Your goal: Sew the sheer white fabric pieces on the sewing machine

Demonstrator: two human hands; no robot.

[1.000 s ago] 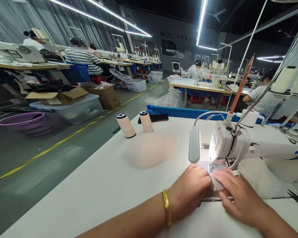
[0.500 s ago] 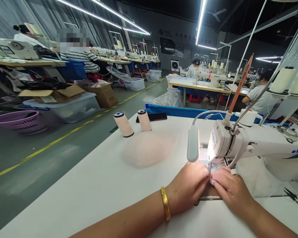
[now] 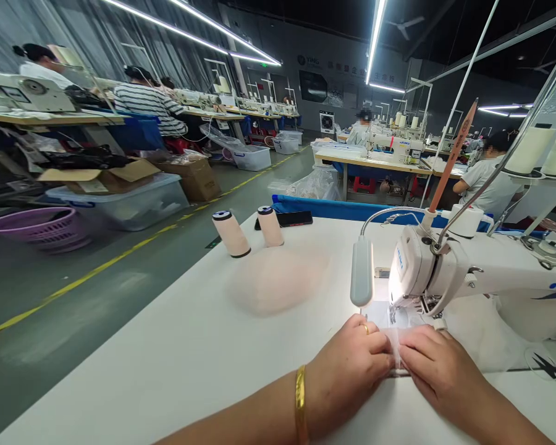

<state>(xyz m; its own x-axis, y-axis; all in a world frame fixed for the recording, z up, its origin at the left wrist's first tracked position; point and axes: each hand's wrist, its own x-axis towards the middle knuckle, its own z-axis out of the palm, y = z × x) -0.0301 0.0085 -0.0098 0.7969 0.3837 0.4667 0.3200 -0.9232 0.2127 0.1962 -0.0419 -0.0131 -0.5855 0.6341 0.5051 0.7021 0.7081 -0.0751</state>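
My left hand (image 3: 352, 364), with a gold ring and bangle, pinches the left side of a thin, sheer whitish fabric (image 3: 393, 339) in front of the sewing machine's needle area. On the fabric's right side, my right hand (image 3: 438, 364) has its fingers pressed together. The white sewing machine (image 3: 410, 262) stands just beyond both hands, its presser foot lit. A grey lamp (image 3: 362, 272) hangs left of the machine head. More sheer fabric (image 3: 477, 330) spreads to the right, under the machine arm.
Two peach thread cones (image 3: 231, 233) (image 3: 270, 227) and a black phone (image 3: 294, 219) stand at the table's back. A pale sheer piece (image 3: 275, 281) lies left of the machine. Red-handled snips (image 3: 553, 371) lie far right. People sit at other machines beyond.
Both hands have moved back from the needle toward me and slightly apart, with the fabric between them now showing. The left hand's ring has come into view.
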